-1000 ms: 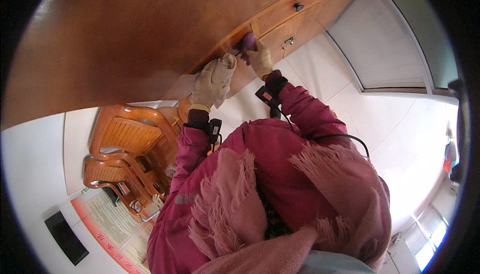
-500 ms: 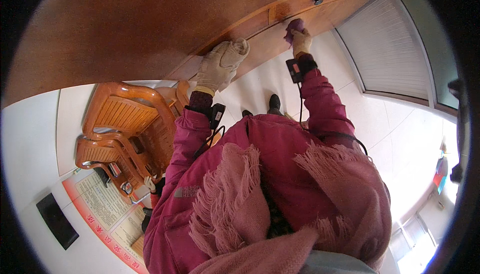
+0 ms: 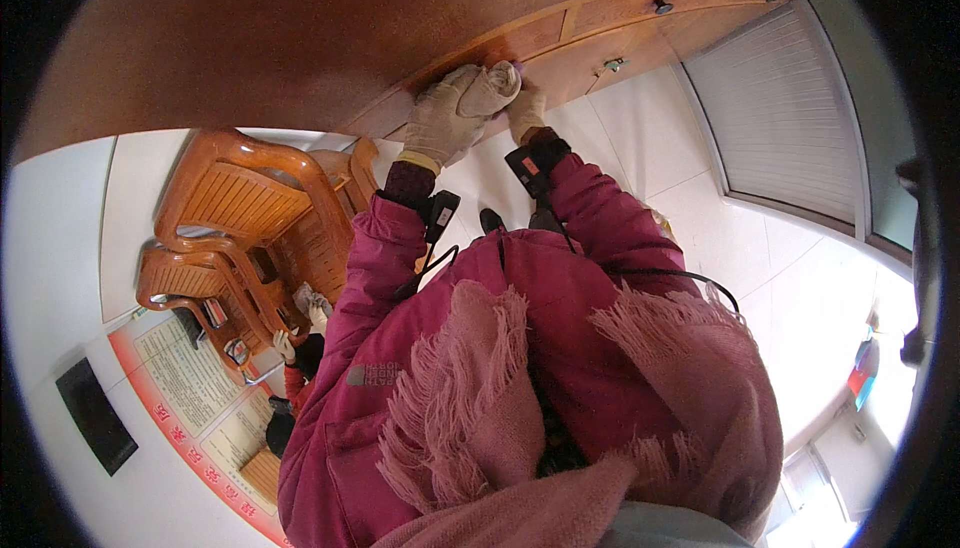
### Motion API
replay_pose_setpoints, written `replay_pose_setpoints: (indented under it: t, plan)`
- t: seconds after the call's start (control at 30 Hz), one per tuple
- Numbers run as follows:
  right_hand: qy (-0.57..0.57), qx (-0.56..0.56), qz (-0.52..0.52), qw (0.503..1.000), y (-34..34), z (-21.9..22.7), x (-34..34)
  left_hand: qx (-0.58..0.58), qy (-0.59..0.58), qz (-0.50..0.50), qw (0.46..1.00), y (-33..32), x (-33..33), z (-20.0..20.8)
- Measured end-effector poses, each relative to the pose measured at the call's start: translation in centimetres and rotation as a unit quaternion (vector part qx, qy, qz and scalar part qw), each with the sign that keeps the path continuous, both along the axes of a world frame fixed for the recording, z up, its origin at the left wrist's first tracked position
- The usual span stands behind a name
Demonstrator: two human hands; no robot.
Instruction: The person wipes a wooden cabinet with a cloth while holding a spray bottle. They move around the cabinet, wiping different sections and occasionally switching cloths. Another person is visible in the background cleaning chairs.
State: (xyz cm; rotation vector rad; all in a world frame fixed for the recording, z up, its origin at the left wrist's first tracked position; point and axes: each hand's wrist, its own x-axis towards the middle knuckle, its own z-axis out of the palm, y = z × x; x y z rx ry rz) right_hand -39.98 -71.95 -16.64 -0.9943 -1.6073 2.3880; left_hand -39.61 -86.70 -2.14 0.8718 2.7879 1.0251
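My left hand (image 3: 440, 120), in a pale knitted work glove, is closed around a pale bundle (image 3: 490, 90) that looks like folded cloth. It is up against the front edge of a brown wooden desk (image 3: 250, 58). Right beside it, my right hand (image 3: 527, 113), gloved too, is bent in at the desk's drawer front (image 3: 540, 36). Only a trace of purple cloth (image 3: 517, 66) shows at its fingers; the left hand's bundle and the desk edge hide the rest.
Black knobs (image 3: 662, 6) and a small metal fitting (image 3: 613, 65) stick out of the desk front. Wooden armchairs (image 3: 245, 193) stand at left, where another person's gloved hands (image 3: 285, 346) work. A ribbed pale panel (image 3: 780, 98) rises at right; tiled floor (image 3: 640, 138) lies below.
My right hand has moved left along the desk front with the purple cloth, up beside my left hand, uncovering the metal fitting. The other person's second hand has come into view.
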Motion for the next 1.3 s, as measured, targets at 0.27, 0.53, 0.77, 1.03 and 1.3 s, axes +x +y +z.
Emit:
replay_pose_setpoints:
  t: [0.27, 0.53, 0.77, 1.03, 1.3]
  plan:
    - [0.058, -0.021, 0.035, 0.997, 1.1, -6.9, 0.8, -0.013, 0.051, -0.008, 0.999, -4.2, 3.2, -0.7]
    - [-0.093, -0.060, -0.023, 0.994, 1.6, -2.3, -0.1, -0.019, -0.173, 0.202, 0.964, -12.7, 9.9, -4.8]
    - [-0.016, -0.109, -0.092, 0.990, -5.8, -4.9, -0.1, -0.032, -0.182, 0.242, 0.953, -16.2, 12.1, -6.9]
    - [-0.041, 0.107, 0.315, 0.942, -14.4, -12.5, 1.2, -0.041, -0.202, 0.260, 0.944, -17.9, 13.0, -7.7]
    - [-0.060, -0.129, 0.346, 0.928, -14.5, -12.7, 1.7, -0.041, -0.185, 0.237, 0.953, -18.9, 12.3, -8.5]
